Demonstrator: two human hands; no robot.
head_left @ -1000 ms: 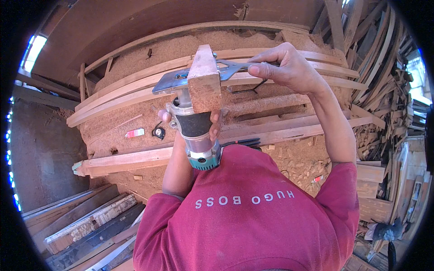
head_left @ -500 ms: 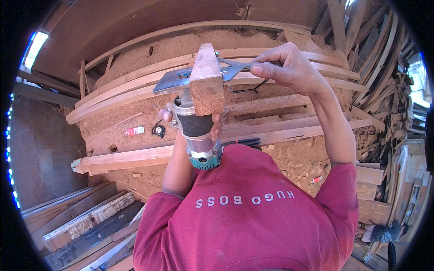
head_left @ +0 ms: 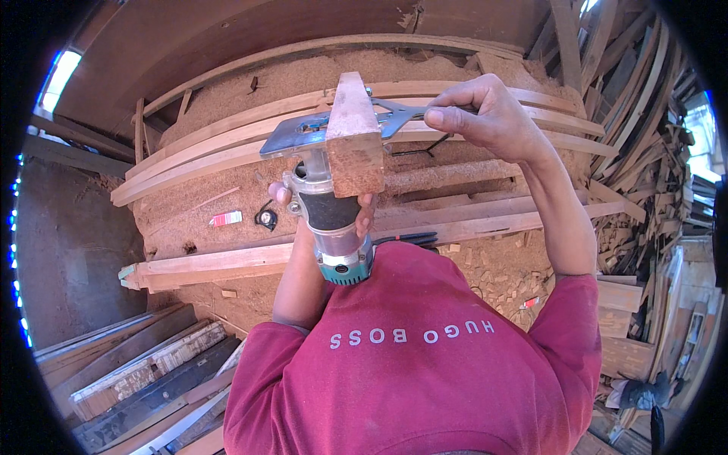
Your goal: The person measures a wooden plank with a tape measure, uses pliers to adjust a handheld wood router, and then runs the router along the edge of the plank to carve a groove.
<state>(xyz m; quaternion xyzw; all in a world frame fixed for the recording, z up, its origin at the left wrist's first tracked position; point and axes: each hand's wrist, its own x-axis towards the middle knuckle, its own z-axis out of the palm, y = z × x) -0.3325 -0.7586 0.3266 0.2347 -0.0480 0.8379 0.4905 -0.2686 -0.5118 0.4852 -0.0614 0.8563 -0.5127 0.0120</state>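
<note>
My left hand (head_left: 365, 215) is wrapped round the body of a trim router (head_left: 334, 214), dark in the middle with a silver collar and a teal end cap. The router stands tilted, its flat metal base plate (head_left: 292, 137) uppermost. A rectangular wooden block (head_left: 356, 163) lies across the base and hides part of it. To the right of the block, a flat grey metal piece (head_left: 396, 114) narrows toward my right hand (head_left: 485, 117), which pinches its end between thumb and fingers. Where this piece meets the router is behind the block.
Long wooden beams (head_left: 220, 262) cross the sawdust-covered ground ahead. A tape measure (head_left: 266, 218) and a small red-and-white packet (head_left: 226, 219) lie at left. Planks (head_left: 152, 371) are stacked at lower left, and a heap of offcuts (head_left: 641, 182) fills the right side.
The wooden block has shifted slightly right and tilted a little, and the flat metal piece has moved slightly right with it. Both hands keep their grip.
</note>
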